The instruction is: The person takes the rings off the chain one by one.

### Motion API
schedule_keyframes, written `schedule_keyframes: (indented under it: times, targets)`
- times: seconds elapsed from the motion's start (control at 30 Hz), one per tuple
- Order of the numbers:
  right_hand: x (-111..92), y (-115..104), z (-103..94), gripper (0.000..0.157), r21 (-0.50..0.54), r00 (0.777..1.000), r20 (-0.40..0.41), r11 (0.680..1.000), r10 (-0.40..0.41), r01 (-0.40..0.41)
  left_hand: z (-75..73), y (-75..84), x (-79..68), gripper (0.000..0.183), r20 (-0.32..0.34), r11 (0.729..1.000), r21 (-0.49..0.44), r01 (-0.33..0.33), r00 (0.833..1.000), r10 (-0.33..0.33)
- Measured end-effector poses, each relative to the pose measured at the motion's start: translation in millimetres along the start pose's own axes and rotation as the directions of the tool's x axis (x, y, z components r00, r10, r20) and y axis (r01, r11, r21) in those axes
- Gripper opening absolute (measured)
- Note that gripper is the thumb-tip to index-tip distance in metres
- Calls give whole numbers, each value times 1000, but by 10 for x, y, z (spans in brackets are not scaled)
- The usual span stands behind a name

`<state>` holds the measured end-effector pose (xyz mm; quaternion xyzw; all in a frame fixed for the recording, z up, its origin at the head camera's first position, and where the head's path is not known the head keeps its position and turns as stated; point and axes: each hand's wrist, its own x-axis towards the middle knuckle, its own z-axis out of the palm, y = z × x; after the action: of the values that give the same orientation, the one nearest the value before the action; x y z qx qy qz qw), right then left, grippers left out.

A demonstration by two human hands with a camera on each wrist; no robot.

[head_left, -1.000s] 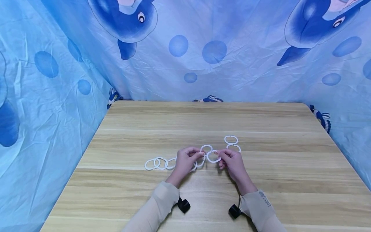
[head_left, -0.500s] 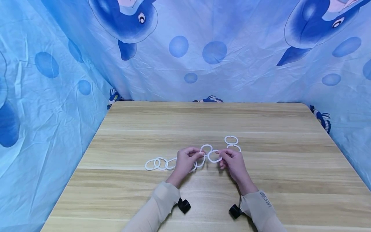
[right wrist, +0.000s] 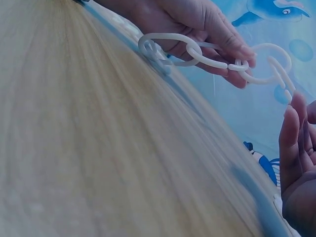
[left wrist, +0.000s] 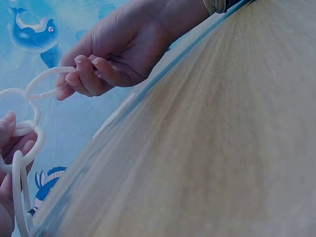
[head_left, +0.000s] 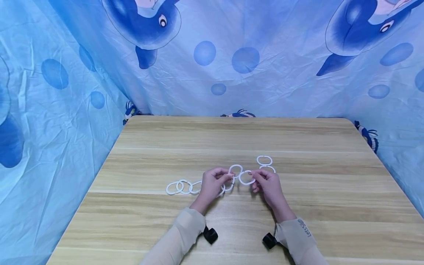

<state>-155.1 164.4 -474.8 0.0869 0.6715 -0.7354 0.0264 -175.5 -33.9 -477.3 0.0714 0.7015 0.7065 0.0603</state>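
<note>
A chain of white plastic links (head_left: 182, 180) runs from the left part of the table up into my left hand (head_left: 210, 183). Thumb and fingertips of that hand pinch a link near the chain's right end. One link (head_left: 235, 165) stands out beyond the fingertips. My right hand (head_left: 269, 187) pinches another white link (left wrist: 45, 72) between thumb and index finger, just above the table. These two links cross at their edges and look hooked together. In the right wrist view, several joined links (right wrist: 168, 36) hang beneath the left hand; its fingers hide part of the chain.
Two more white links (head_left: 264, 156) lie on the wooden table (head_left: 232, 136) just behind my right hand, which partly covers the nearer one. Blue curtain (head_left: 281, 95) with whale prints encloses the table's back and sides. Black wrist cameras (head_left: 210, 235) sit below both cuffs.
My right hand and its link have shifted slightly to the right, so the link overlaps its neighbour less. The left hand has stayed in place.
</note>
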Motion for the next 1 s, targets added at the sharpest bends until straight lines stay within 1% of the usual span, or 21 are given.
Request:
schedule_keyframes:
  times: [0.23,0.37,0.47,0.6,0.8,1.0]
  targets:
    - [0,-1,-4,12,-16,1000,-18,1000,-17,17,-5,-4,4,14,-5,1000,-22,0,1000,0]
    - [7,-5,-16,7,-17,999,-41,1000,-13,12,-7,-5,3,14,-6,1000,-26,1,1000,-1]
    - [18,-13,-33,7,-18,998,-62,1000,-5,4,-5,-15,10,15,-5,1000,-25,-6,1000,5]
    - [30,-19,-58,12,-19,997,-73,1000,-4,3,-3,-27,16,16,-5,1000,-21,-19,1000,19]
    - [37,-28,-104,8,-50,996,-91,999,-14,9,-2,-26,15,16,-2,1000,-22,-19,1000,19]
    - [57,-37,-177,7,-61,994,-106,998,-22,15,-7,-28,14,15,6,999,-32,5,1000,-4]
